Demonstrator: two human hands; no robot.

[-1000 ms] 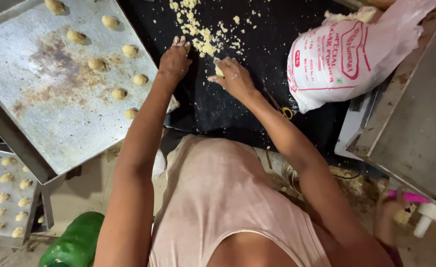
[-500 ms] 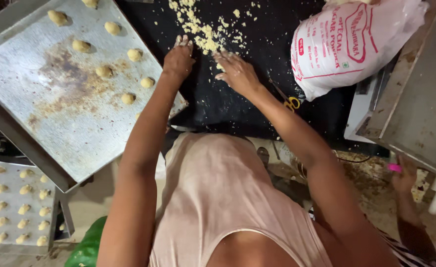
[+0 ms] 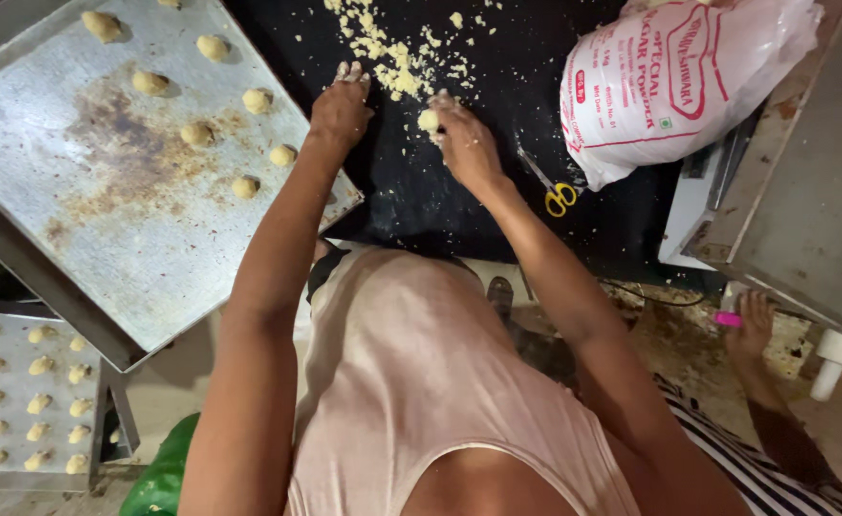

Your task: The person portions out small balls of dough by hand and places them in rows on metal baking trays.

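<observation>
Dough lump (image 3: 428, 120) sits pinched in the right hand (image 3: 466, 143) fingers, closed on it. Left hand (image 3: 341, 107) rests fingers-down, flat and empty, on the black bench (image 3: 421, 201). Loose crumbs (image 3: 392, 57) lie just beyond both fingertips, unshaped. Nine formed pieces (image 3: 196, 134) occupy the tray (image 3: 153, 258) left of the fingers; much space remains.

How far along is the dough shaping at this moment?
Done: a few shaped dough pieces sit on the near metal tray, and a lower tray holds rows of them. In hand: the right hand pinches a dough lump, while the left hand rests by the crumbled dough. Left: that loose dough on the black worktop, and most of the near tray is unfilled.
</observation>
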